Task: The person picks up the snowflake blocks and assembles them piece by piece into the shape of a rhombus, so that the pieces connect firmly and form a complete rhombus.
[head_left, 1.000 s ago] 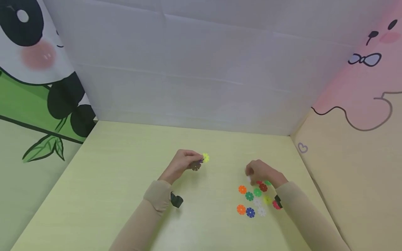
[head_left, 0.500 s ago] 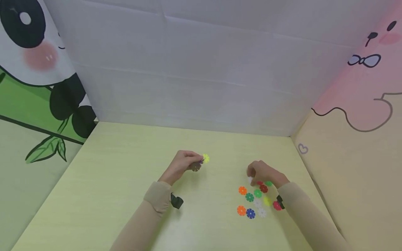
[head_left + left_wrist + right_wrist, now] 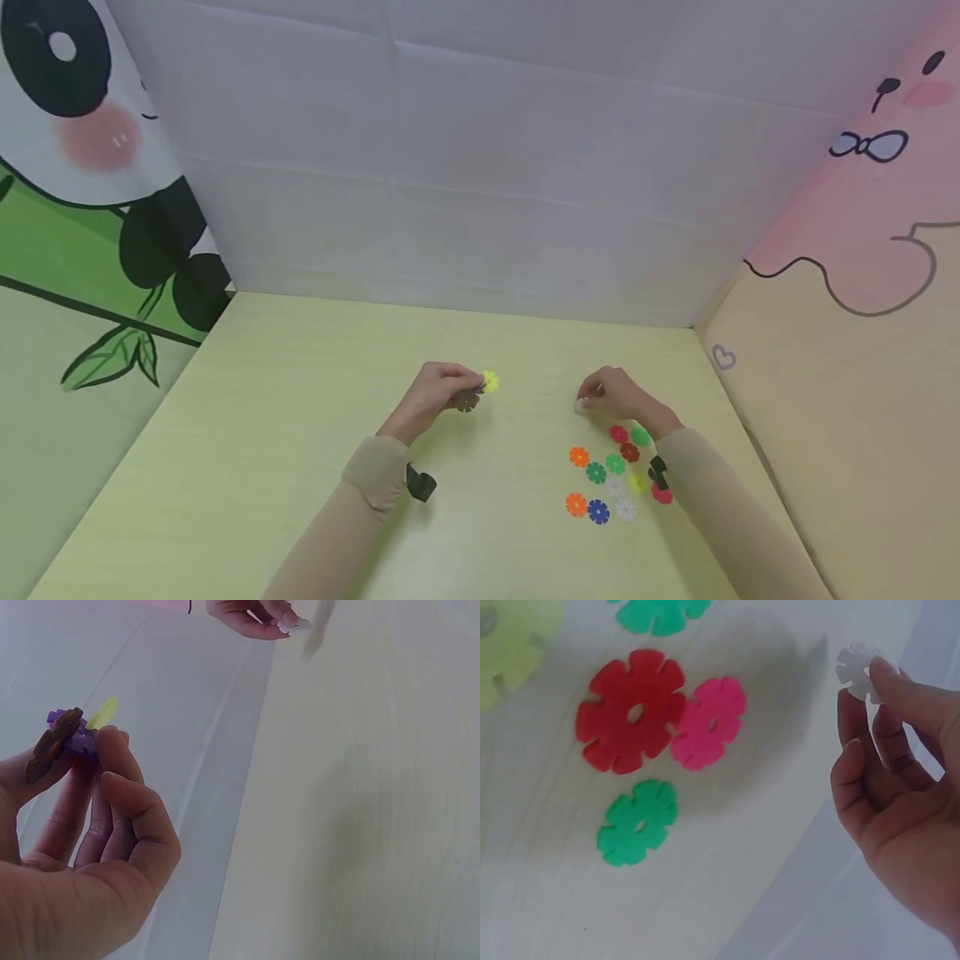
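My left hand (image 3: 437,396) pinches a small cluster of joined snowflake discs above the table. In the left wrist view a brown disc (image 3: 54,742), a purple disc (image 3: 81,742) and a yellow disc (image 3: 103,712) make up that cluster, partly covered by the fingers. Between thumb and fingertips, my right hand (image 3: 618,393) holds a white snowflake disc (image 3: 861,669), raised off the table. Beneath and nearer the body lie loose discs, among them a red disc (image 3: 632,712) overlapping a pink disc (image 3: 711,724), with a green disc (image 3: 637,823) close by.
Several more discs are spread at the right of the table (image 3: 247,433), including an orange disc (image 3: 576,504), a blue disc (image 3: 598,511) and a white disc (image 3: 626,509). A pale wall (image 3: 450,167) stands behind, with printed panels at both sides.
My right hand has lifted from the loose discs with the white disc, moving slightly up and left. The pink disc it covered now shows. The left hand stays nearly still.
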`<state>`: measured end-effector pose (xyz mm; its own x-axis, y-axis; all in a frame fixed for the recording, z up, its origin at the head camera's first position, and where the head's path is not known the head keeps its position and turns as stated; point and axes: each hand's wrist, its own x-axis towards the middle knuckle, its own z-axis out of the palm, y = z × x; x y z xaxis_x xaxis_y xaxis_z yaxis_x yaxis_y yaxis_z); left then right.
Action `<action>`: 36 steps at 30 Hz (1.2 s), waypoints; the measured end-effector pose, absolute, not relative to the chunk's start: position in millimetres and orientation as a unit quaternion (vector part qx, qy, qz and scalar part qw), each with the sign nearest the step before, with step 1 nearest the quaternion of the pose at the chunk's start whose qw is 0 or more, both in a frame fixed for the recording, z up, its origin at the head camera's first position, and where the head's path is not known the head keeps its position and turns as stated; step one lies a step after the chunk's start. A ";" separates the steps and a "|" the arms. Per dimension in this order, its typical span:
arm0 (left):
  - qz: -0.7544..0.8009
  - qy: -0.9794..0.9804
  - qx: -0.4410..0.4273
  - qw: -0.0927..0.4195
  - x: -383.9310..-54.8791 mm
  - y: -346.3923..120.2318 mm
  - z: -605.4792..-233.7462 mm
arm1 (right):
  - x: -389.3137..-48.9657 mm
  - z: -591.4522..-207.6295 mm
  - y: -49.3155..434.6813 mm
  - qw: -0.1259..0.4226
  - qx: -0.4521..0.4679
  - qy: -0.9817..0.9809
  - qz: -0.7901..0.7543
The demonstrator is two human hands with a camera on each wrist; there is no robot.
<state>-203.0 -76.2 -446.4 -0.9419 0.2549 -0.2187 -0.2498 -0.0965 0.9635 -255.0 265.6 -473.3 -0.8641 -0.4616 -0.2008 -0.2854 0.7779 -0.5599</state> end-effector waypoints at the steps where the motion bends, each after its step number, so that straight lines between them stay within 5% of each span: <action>1: 0.741 0.650 0.002 0.170 -202.8 -76.2 -446.3 | -255.9 -471.4 263.4 0.162 -0.209 0.925 -0.273; 17: 0.745 0.645 0.004 0.173 -201.5 -74.5 -447.6 | -249.2 -434.6 209.6 0.077 -0.236 0.880 -0.405; 36: 0.737 0.652 0.020 0.175 -198.6 -67.2 -438.9 | -239.6 -420.3 170.5 0.053 -0.287 0.864 -0.410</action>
